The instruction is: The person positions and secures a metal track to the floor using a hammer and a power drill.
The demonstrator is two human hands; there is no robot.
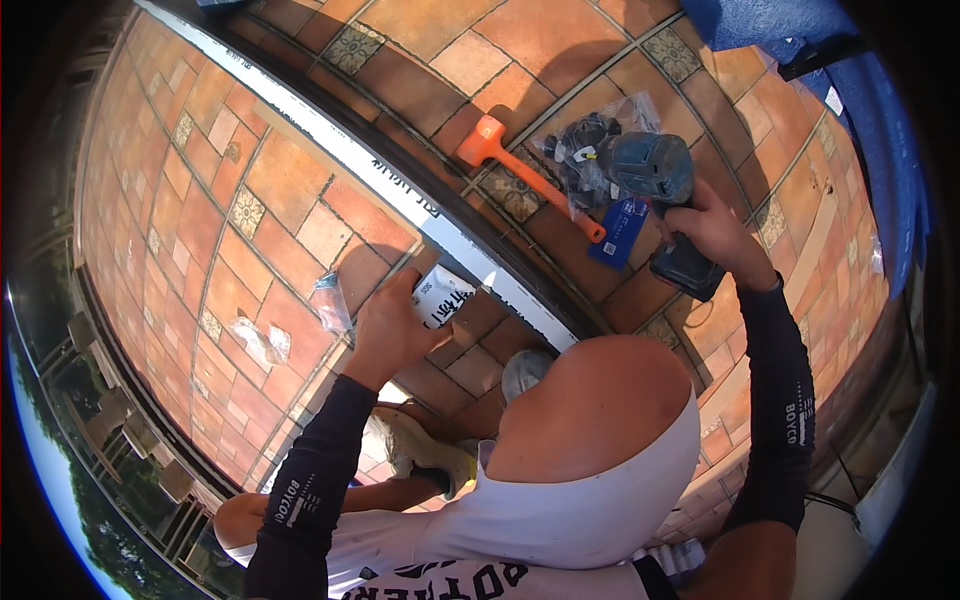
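My right hand (pixel 715 232) is wrapped round the grip of a dark teal cordless drill (pixel 650 165), its black battery (pixel 687 268) pointing toward me. The drill is over a clear plastic bag (pixel 585 150) of small black parts. My left hand (pixel 393 328) closes round a short white piece with dark print (pixel 440 294), beside a long white-faced bar (pixel 350 150) with a dark edge. Whether the piece joins the bar I cannot tell. Beyond the bar, an orange mallet (pixel 530 180) lies on the tiles, with a blue card (pixel 620 232) by its handle end.
Reddish patterned tiles (pixel 290 230) cover the ground. The long bar runs diagonally from the upper left to my knee. Crumpled clear plastic (pixel 262 341) and a small plastic packet (pixel 331 302) lie left of my left hand. Blue sheeting (pixel 850 120) stands at the upper right.
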